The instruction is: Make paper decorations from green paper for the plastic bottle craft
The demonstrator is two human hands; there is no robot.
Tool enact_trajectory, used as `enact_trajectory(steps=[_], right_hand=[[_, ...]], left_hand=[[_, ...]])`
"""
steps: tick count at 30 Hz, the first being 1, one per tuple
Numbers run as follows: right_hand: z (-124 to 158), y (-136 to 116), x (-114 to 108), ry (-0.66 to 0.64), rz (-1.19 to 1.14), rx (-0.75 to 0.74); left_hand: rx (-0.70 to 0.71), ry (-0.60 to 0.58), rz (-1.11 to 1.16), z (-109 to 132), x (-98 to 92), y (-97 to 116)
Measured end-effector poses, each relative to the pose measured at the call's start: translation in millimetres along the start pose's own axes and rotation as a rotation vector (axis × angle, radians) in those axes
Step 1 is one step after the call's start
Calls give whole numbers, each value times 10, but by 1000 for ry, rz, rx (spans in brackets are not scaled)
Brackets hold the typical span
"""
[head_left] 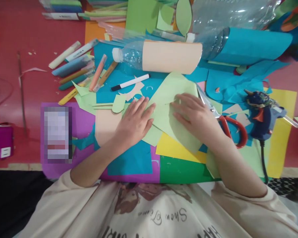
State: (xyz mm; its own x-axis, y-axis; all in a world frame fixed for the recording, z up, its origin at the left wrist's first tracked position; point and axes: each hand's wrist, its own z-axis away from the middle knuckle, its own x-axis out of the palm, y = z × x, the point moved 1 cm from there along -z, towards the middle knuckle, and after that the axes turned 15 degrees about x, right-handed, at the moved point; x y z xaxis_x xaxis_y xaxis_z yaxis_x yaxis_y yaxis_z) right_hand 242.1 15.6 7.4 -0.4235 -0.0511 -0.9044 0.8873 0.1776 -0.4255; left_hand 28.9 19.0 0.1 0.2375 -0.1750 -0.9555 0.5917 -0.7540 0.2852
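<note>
My left hand point(137, 119) lies with its fingers stretched out at the left edge of a light green sheet of paper point(172, 89). On the right part of that sheet rests my right hand point(196, 114), fingers apart and slightly bent. Beside my right hand, scissors with red handles point(234, 130) lie partly hidden under the wrist. A small light green paper piece point(119, 103) with a rounded end sits just left of my left hand. Beneath it is a peach paper piece point(106, 127). A black-and-white marker point(130, 82) lies above my left hand.
A bottle wrapped in peach paper point(172, 57) and another wrapped in blue paper point(257, 45) lie at the back. A blue glue gun point(265, 119) stands at right, its cord toward me. Several markers point(74, 66) lie at left, above a phone point(56, 134). Paper scraps surround my hands.
</note>
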Motion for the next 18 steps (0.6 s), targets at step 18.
enact_trajectory(steps=[18], right_hand=[[-41,182,-135,238,96,250]], left_hand=[[176,203,-190,22,-101,-6]])
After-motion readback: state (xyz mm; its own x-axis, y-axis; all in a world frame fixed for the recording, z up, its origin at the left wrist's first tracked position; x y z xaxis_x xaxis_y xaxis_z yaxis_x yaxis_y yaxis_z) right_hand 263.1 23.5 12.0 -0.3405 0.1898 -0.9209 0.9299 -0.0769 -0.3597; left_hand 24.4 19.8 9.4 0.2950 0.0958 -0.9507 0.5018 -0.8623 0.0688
